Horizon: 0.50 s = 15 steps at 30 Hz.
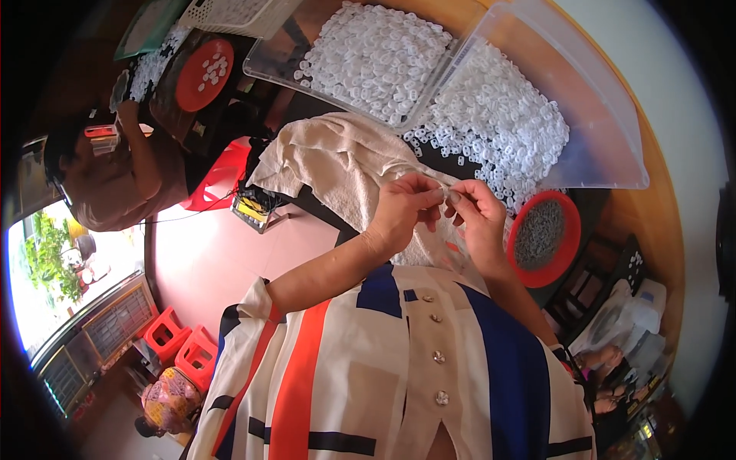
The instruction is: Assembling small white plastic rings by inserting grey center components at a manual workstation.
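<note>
My left hand (402, 213) and my right hand (479, 220) meet in front of me, thumbs and fingertips pinched together. Between them is a small whitish piece (445, 192), mostly covered by the fingers. Beneath the hands a cream towel (337, 153) lies crumpled over the dark table edge and my lap. Just beyond my right hand, many small white plastic pieces with holes (506, 115) are heaped, some spilling onto the table. A red bowl (571, 257) holding small grey parts (539, 234) stands to the right of my right hand.
Behind the towel, a clear plastic bin (264, 67) holds more white pieces; another clear bin (594, 100) lies tilted beside it. At left, a person (123, 180) sits near a red plate (189, 90) with white pieces. Red stools (197, 356) stand on the floor.
</note>
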{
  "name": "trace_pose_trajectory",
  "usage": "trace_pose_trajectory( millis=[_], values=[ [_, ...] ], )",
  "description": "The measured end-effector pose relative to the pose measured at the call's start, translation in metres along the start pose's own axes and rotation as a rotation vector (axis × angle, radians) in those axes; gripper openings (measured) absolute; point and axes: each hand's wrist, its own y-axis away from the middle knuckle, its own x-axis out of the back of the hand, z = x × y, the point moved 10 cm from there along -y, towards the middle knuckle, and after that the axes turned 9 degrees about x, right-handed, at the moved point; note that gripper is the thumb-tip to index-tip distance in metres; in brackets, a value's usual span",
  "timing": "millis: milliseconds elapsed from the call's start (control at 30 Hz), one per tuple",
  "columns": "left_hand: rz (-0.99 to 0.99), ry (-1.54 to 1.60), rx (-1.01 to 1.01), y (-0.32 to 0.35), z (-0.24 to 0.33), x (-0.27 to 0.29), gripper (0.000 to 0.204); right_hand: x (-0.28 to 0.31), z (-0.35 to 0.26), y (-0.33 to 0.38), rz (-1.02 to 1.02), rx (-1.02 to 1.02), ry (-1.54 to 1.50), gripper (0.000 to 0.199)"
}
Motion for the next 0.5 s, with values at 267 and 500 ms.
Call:
trace_pose_trajectory(
  millis=[267, 500],
  values=[
    [-0.019, 0.049, -0.005, 0.007, 0.003, -0.004, 0.008, -0.007, -0.008, -0.002, -0.056, -0.021, 0.025, 0.005],
    [-0.004, 0.094, 0.023, 0.011, 0.001, -0.004, 0.008, -0.009, -0.015, 0.0, -0.058, -0.003, 0.071, 0.006]
  ],
)
